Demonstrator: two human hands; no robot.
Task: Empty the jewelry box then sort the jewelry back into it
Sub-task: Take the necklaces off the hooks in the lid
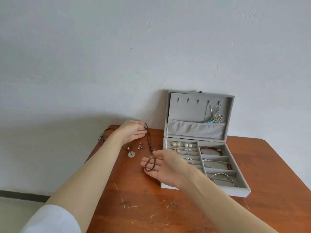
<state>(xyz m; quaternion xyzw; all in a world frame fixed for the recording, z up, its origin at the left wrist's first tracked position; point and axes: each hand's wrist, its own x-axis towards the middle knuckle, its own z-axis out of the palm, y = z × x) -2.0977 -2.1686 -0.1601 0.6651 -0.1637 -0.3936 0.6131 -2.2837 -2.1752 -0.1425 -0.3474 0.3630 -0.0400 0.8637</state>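
Note:
A grey jewelry box (242, 186) stands open on the wooden table (151, 207), lid upright against the wall. Its left slots hold several earrings (182, 146); the right compartments hold a red bead bracelet (210, 148) and silver bangles (222, 178). Silver pendants (217, 117) hang in the lid. A dark red bead necklace (149, 142) stretches between my hands, left of the box. My left hand (133, 131) pinches its top end. My right hand (165, 165) lies palm up with the necklace's lower loop and pale bead across its fingers.
On the table beside my left hand lie a cord necklace with a pale ring pendant (130, 154) and a thin chain with a small silver charm (140, 146). The table's left edge runs close under my left forearm. A white wall stands behind.

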